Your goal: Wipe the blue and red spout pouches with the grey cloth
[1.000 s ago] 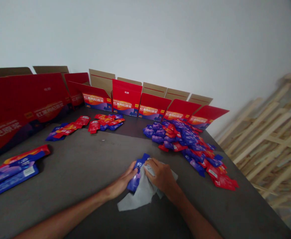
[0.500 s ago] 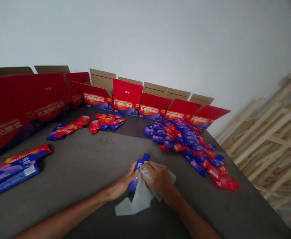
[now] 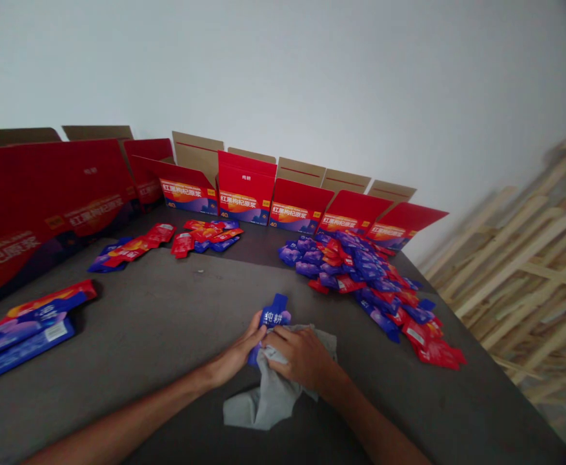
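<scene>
Near the front middle of the dark table, my left hand (image 3: 241, 349) grips the left edge of a blue-purple pouch (image 3: 273, 316) with white lettering, its narrow neck pointing away from me. My right hand (image 3: 299, 355) is closed on a grey cloth (image 3: 273, 397) and presses it against the pouch's lower part. That lower part is mostly hidden by cloth and fingers. The cloth's loose end hangs toward me over the table. Beyond my right hand lies a heap of red and blue pouches (image 3: 360, 268).
Open red cartons (image 3: 246, 190) with raised cardboard flaps line the back, and larger ones (image 3: 45, 206) stand at left. Small groups of pouches (image 3: 210, 236) lie before them. More pouches (image 3: 31, 329) rest at front left. Wooden slats (image 3: 529, 278) are beyond the table's right edge.
My right hand and the cloth have slid slightly down and left along the pouch, baring more of its white lettering. My left hand keeps its hold.
</scene>
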`<state>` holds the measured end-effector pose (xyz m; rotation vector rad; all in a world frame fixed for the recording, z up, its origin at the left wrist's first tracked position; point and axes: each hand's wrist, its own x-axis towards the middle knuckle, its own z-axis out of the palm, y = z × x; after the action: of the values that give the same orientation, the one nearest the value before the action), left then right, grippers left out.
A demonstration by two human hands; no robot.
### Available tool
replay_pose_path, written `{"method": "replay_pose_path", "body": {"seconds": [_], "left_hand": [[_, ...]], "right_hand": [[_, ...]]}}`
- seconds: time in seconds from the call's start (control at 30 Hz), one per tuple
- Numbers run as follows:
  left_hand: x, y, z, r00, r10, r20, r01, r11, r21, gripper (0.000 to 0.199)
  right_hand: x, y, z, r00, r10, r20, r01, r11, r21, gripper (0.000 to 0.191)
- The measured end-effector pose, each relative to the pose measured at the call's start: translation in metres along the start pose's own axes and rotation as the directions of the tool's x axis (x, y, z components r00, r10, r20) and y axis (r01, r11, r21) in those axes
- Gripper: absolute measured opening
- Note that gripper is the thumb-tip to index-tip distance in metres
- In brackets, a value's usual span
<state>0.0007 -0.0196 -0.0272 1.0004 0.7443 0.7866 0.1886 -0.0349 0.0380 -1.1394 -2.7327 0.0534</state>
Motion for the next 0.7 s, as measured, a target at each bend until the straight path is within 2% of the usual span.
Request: {"method": "replay_pose_path", "body": {"seconds": [0.17,0.27,0.4,0.57,0.63,0.7], "left_hand": [[-0.004,0.001,-0.001,0.999,0.0,-0.041,0.002,0.999,0.05,0.069],[-0.005,0.001,-0.002,0.998,0.008,-0.058,-0.002,0.996,0.087,0.07],[-0.002,0.0,-0.001,0.998,0.018,-0.064,-0.013,0.996,0.088,0.074],[0.001,0.006,0.006,0.999,0.005,-0.037,-0.007,0.998,-0.064,0.079],[0.0,0.009,0.008,1.0,0.007,-0.014,-0.009,0.997,-0.082,0.076],[-0.002,0.01,0.008,1.0,0.009,-0.011,-0.01,0.998,-0.061,0.073]], "right_hand": [[0.002,0.009,-0.002,0.983,0.115,-0.145,-0.109,0.993,0.046,0.02],[0.002,0.015,-0.003,0.971,0.149,-0.187,-0.139,0.988,0.069,0.017],[0.001,0.015,-0.004,0.988,0.068,-0.136,-0.06,0.996,0.06,0.019],[-0.002,0.01,-0.003,0.996,-0.084,0.0,0.084,0.996,0.041,0.024],[-0.002,0.01,-0.002,0.998,-0.063,-0.009,0.063,0.998,0.03,0.025],[-0.001,0.011,-0.001,0.998,0.004,-0.07,-0.003,1.0,0.021,0.023]]}}
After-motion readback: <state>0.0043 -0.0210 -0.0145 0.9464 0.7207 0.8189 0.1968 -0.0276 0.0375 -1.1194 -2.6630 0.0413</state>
